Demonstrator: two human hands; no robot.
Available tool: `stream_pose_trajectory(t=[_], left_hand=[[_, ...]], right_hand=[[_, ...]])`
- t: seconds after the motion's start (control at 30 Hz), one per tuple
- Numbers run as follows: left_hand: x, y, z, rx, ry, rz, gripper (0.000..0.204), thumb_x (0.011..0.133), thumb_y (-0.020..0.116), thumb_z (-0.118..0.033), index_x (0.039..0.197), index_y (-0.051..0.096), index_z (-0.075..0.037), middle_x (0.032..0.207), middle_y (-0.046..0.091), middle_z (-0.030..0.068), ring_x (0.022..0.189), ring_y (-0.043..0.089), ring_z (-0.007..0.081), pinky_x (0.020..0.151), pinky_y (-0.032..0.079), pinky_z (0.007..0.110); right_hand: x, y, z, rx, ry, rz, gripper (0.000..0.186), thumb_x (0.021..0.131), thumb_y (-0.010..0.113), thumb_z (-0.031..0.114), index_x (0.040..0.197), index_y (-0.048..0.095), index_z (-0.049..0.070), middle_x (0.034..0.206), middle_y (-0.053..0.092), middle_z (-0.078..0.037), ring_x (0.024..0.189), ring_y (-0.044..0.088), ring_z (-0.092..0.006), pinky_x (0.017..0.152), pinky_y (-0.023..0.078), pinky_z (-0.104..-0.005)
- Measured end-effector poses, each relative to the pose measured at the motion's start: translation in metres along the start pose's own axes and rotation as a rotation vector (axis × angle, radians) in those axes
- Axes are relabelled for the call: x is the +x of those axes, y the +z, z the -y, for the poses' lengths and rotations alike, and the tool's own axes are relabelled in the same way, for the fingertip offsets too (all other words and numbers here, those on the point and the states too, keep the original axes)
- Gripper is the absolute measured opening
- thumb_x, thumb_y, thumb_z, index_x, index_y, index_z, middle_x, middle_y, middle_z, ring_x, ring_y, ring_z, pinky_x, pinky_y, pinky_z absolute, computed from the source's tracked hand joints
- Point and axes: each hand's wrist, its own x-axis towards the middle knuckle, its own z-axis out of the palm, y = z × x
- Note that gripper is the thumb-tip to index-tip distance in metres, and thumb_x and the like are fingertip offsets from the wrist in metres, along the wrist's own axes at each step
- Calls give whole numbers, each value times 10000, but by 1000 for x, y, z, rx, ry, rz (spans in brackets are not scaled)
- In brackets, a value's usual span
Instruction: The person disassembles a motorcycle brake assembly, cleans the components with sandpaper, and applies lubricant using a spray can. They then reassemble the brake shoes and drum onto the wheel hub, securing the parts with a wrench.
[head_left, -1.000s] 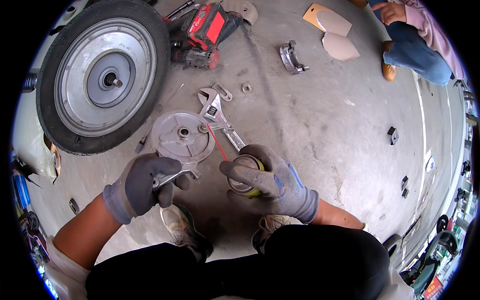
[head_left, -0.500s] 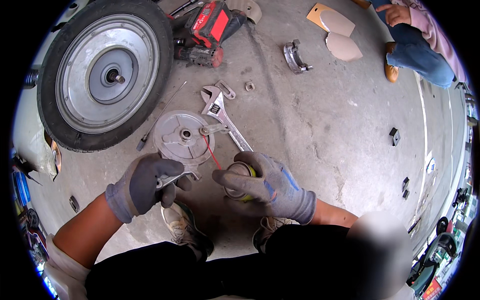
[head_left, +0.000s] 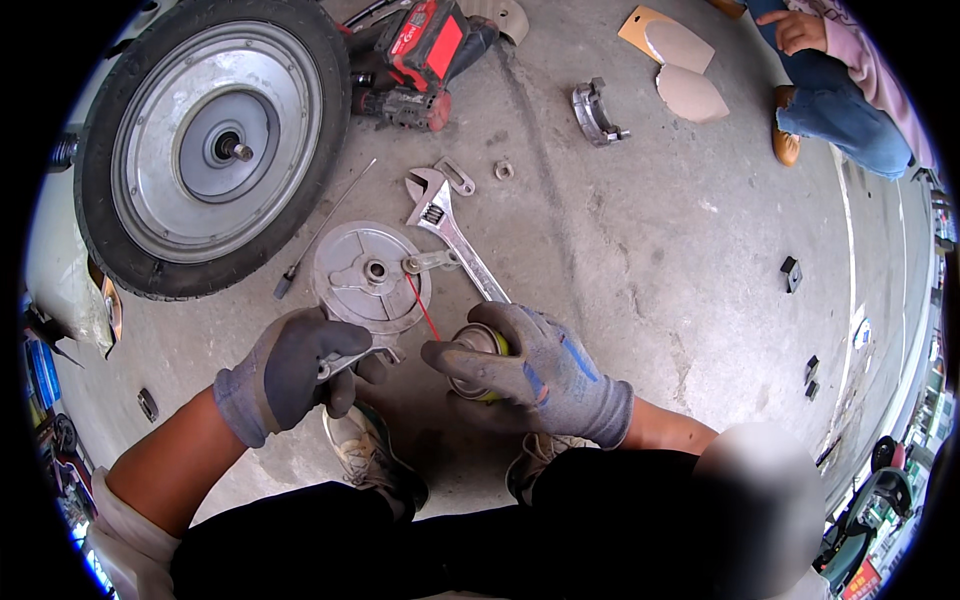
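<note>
Spray can point(head_left: 478, 362) sits just below the middle of the frame, wrapped in the gloved right hand point(head_left: 535, 368), its thin red straw point(head_left: 421, 306) angling up and left toward the centre of the round metal hub plate point(head_left: 370, 276) lying flat on the concrete floor point(head_left: 640, 260). The gloved left hand point(head_left: 290, 368) is closed on the plate's lower edge, at a small metal arm there, pinning it down; the two hands are near each other but apart. Judging from this, the work goes best if the left hand holds the plate steady while the straw tip is brought close to the central bore and the lever pivot at the plate's right, with short bursts rather than a long stream, so the fluid lands on the moving parts and does not flood the floor. An adjustable wrench point(head_left: 450, 228) lies just right of the plate, touching or nearly touching its lever. A wheel with tyre point(head_left: 215, 140) fills the upper left, a red power tool point(head_left: 425, 55) lies at top centre, and another person's leg point(head_left: 840, 115) shows in the upper right.
</note>
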Motion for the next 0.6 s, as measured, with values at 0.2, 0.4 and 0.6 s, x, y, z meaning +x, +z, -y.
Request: stream_pose_trajectory(t=[0.2, 0.4, 0.6], left_hand=[[1, -1, 2, -15, 5, 3, 410, 950, 519, -251, 1209, 601, 56, 907, 669, 182, 549, 584, 196, 538, 473, 317], [5, -2, 8, -102, -29, -39, 383, 966, 536, -275, 1161, 626, 43, 924, 713, 199, 542, 629, 214, 517, 491, 307], [6, -7, 11, -112, -58, 6, 423, 985, 520, -258, 1244, 586, 69, 967, 712, 208, 610, 675, 196, 570, 561, 308]], right_hand=[[-2, 3, -2, -6, -12, 27, 536, 793, 808, 211, 1298, 631, 254, 1053, 604, -179, 882, 669, -333, 705, 559, -399], [-2, 4, -3, -43, 1, 91, 500, 833, 778, 246, 1306, 620, 270, 1074, 600, -180, 910, 661, -341, 730, 551, -417], [-4, 6, -6, -118, -30, 133, 514, 877, 692, 238, 1379, 597, 292, 1144, 563, -194, 936, 652, -341, 736, 563, -404]])
